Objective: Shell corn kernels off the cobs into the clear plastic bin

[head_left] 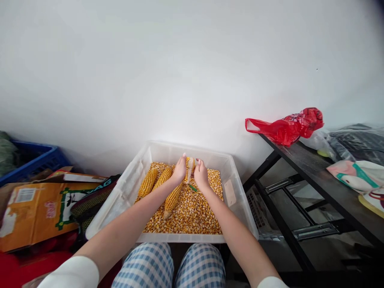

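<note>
Between my two hands stands a corn cob (189, 169), partly stripped, with pale bare core showing beside rows of yellow kernels. My left hand (180, 169) closes on its left side. On the other side my right hand (201, 174) grips it, fingers curled. Loose corn kernels (192, 214) cover the floor of a clear plastic bin (114, 204) under both hands. Three fuller ears lie on the kernels to the left: one ear (147, 182) by the wall, a second ear (162, 178), and a third ear (173, 200) partly behind my left forearm. A small green object (193, 187) rests just below the cob.
A black rack (318, 180) stands at the right, bearing a red plastic bag (288, 126) and other bags. Left of the bin are an orange cardboard box (45, 212), a dark mesh bag (93, 202) and a blue crate (33, 160). A white wall (192, 72) rises behind.
</note>
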A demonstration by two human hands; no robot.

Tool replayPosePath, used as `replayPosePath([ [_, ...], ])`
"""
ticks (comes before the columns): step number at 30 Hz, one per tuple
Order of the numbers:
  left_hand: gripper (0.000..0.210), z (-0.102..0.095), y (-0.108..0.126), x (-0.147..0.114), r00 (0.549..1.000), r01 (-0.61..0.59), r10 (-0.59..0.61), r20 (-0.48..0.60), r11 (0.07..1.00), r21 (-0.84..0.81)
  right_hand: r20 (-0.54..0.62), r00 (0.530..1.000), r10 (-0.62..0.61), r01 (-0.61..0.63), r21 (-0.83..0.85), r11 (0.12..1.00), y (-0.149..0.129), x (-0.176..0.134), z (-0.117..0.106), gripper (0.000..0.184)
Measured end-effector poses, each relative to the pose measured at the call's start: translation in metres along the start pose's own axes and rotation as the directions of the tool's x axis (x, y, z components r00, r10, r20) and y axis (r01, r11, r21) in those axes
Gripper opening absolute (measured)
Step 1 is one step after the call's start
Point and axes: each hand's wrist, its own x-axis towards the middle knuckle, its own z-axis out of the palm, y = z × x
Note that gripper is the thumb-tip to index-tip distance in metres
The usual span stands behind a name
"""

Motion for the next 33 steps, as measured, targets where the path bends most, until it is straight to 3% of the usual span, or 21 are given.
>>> replayPosePath([
  [3, 0.037, 0.000, 0.003, 0.002, 0.999, -0.046, 0.046, 0.021, 0.999, 0.018, 0.046, 0.999, -0.001, -0.003, 0.076, 0.997, -0.004, -0.001, -0.001, 0.047],
  [7, 0.036, -0.002, 0.007, -0.006, 0.995, -0.100, 0.094, 0.036, 0.977, 0.189, 0.052, 0.999, -0.005, -0.001, 0.113, 0.994, -0.010, -0.007, -0.001, 0.041],
  [13, 0.035, -0.004, 0.014, -0.018, 0.965, -0.227, 0.147, 0.218, 0.884, 0.409, 0.036, 0.997, 0.062, -0.070, 0.296, 0.953, 0.001, 0.000, 0.004, 0.042],
  [15, 0.036, -0.004, 0.014, -0.017, 0.969, -0.223, 0.154, 0.195, 0.885, 0.409, 0.077, 0.988, 0.132, -0.151, 0.377, 0.914, 0.005, 0.002, 0.004, 0.045],
  [19, 0.039, -0.004, 0.015, -0.011, 0.985, -0.168, 0.141, 0.100, 0.920, 0.354, 0.266, 0.928, 0.261, -0.365, 0.510, 0.779, 0.001, 0.000, 0.002, 0.051],
  [26, 0.038, -0.007, 0.014, -0.010, 0.990, -0.137, 0.114, 0.089, 0.931, 0.339, 0.210, 0.969, 0.131, -0.212, 0.427, 0.879, -0.010, -0.008, 0.003, 0.040],
  [31, 0.038, -0.003, 0.012, -0.010, 0.989, -0.146, 0.133, 0.065, 0.956, 0.253, 0.225, 0.938, 0.262, -0.343, 0.501, 0.795, -0.007, -0.007, 0.004, 0.046],
  [33, 0.039, -0.002, 0.011, -0.008, 0.990, -0.143, 0.139, 0.032, 0.971, 0.194, 0.228, 0.953, 0.200, -0.294, 0.533, 0.793, -0.009, -0.007, 0.004, 0.046],
])
